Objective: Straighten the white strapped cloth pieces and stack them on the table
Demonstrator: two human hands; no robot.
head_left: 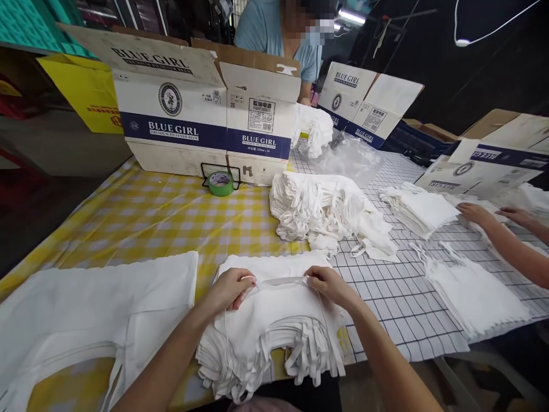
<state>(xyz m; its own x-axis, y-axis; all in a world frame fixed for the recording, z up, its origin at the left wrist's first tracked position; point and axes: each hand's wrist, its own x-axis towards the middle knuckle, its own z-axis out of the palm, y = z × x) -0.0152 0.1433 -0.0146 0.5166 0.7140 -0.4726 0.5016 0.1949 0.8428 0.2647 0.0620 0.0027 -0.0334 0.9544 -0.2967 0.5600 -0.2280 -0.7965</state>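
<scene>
My left hand [234, 288] and my right hand [329, 284] are in front of me, each pinching one end of a stretched edge on a white strappy garment [281, 300]. That garment lies over a thick stack of similar garments [295, 340], whose bunched straps hang toward me at the table's front edge. To the left, another white cloth piece [163, 292] with a curved cut-out lies flat, partly covered by my left forearm. Beyond my hands is a heaped pile of white strappy garments [317, 200].
A roll of green tape [221, 183] in a black wire holder stands before a large Blue Girl carton [180, 109]. A person [261, 28] is behind it. At right, a co-worker's hands [476, 214] touch white cloth near folded stacks [476, 292]. Clear plastic [347, 157] lies farther back.
</scene>
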